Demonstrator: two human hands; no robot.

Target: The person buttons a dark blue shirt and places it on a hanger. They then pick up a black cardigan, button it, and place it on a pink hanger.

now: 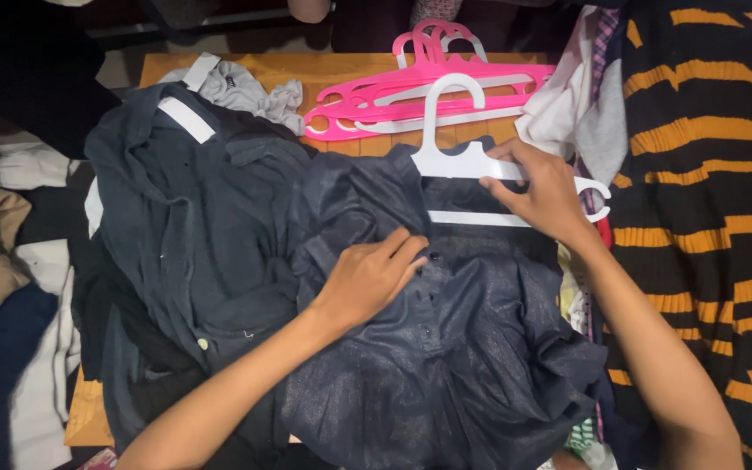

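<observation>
Clothes cover nearly all of a wooden table [341,70], whose bare top shows only at the far edge. At the middle lies a dark blue shirt [446,348], shiny and faintly speckled, spread front up with a row of small dark buttons down its placket and its hem bunched in folds toward the near edge. A white hanger [463,161] lies at its collar, hook pointing away. The left hand [372,274] rests palm down on the shirt just below the collar, fingers bent and pressing the cloth flat without gripping it. The right hand [546,187] is closed around the hanger's right shoulder, thumb beneath and fingers over. Pink hangers [411,91] are stacked beyond, and a black sweater with orange stripes [707,174] lies to the right.
</observation>
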